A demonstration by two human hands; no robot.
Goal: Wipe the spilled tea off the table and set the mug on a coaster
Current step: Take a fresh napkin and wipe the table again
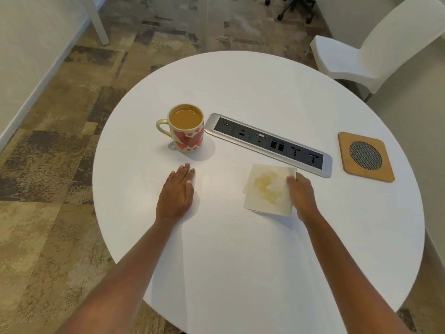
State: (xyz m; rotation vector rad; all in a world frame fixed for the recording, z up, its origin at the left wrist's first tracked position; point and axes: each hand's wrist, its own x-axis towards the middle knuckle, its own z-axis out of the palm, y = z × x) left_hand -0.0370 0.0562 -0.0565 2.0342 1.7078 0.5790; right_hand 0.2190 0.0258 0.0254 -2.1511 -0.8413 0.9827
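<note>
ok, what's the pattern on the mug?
Red and pink hearts on a cream mug, handle cream too; the head view shows it.

Full heart-print mug [186,131] upright on table [240,261], stained napkin [267,189] to its right, wooden coaster [366,156] beyond.

The raised corner of the napkin [269,189] covers the fingertips of your right hand [302,196], which holds it by the right edge, so you cannot tell how many fingers are under the paper. The napkin also hides the worktop [240,249] below it. Your left hand [177,196] lies flat, with its palm hidden. The lower edge cuts off both your forearms. The tea hides the inside bottom of the mug [187,141], and its far side is not seen. The markings on the socket panel [269,143] are too small to read. The right edge cuts the white chair [375,51], and the upper edge cuts the wheeled chair base [289,9].
</note>
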